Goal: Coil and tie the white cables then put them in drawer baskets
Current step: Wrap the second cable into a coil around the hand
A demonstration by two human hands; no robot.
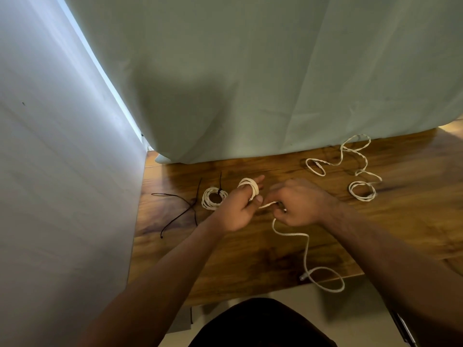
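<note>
My left hand (236, 209) has several turns of a white cable (249, 187) wound around its outstretched fingers, with the thumb pressing the coil. My right hand (297, 202) pinches the same cable just right of the coil. Its loose tail (307, 249) runs down across the wooden table (250, 259) and loops over the front edge. A coiled white cable (213, 197) bound with a black tie lies left of my left hand. Another white cable (360, 166) lies loose and uncoiled at the back right.
Loose black ties (180, 211) lie on the table's left part. A grey-green curtain (250, 83) hangs over the table's back edge. A white wall (62, 171) borders the table on the left. No drawer basket is in view.
</note>
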